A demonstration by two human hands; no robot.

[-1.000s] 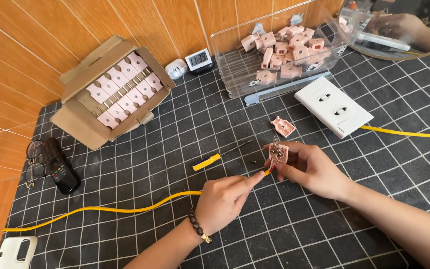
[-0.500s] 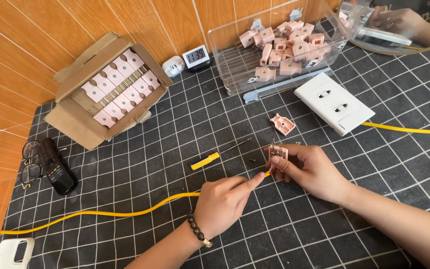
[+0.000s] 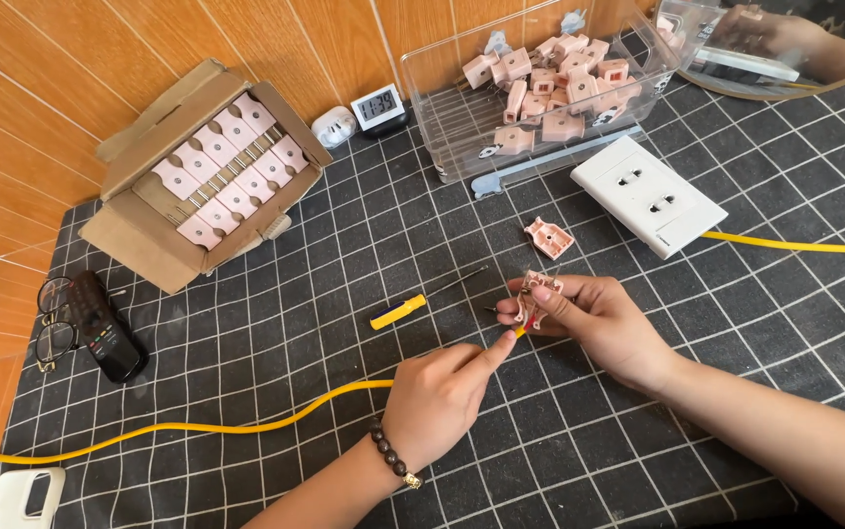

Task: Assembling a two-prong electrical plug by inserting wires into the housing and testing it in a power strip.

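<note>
Wiring step in hand, as I read it: I'm feeding the yellow cable (image 3: pixel 276 419) end into an open pink plug half (image 3: pixel 538 294).

Right hand (image 3: pixel 594 323): fingers pinched on the plug half, holding it just above the worktop (image 3: pixel 344 264), open side up toward me. Left hand (image 3: pixel 437 392): fingers closed on the cable end, forefinger stretched along it, tip touching the plug. Bare conductor ends are too small to make out, so I can't tell if they're seated on the terminals.

The cable trails left from my left hand across the worktop. A yellow-handled screwdriver (image 3: pixel 413 306) lies just left of the plug, untouched. The loose pink cover piece (image 3: pixel 548 237) lies just beyond my right hand, near the white socket plate (image 3: pixel 650 196).

Judgement: mid-assembly; conductors not yet clamped, cover not yet on. Next move calls for keeping the cable end steady in the plug while one hand frees up for the screwdriver; risk is the wire slipping out on the handover.

Elsewhere: clear bin of pink plugs (image 3: pixel 540 83) at the back, cardboard box of plug parts (image 3: pixel 207 171) at left.
</note>
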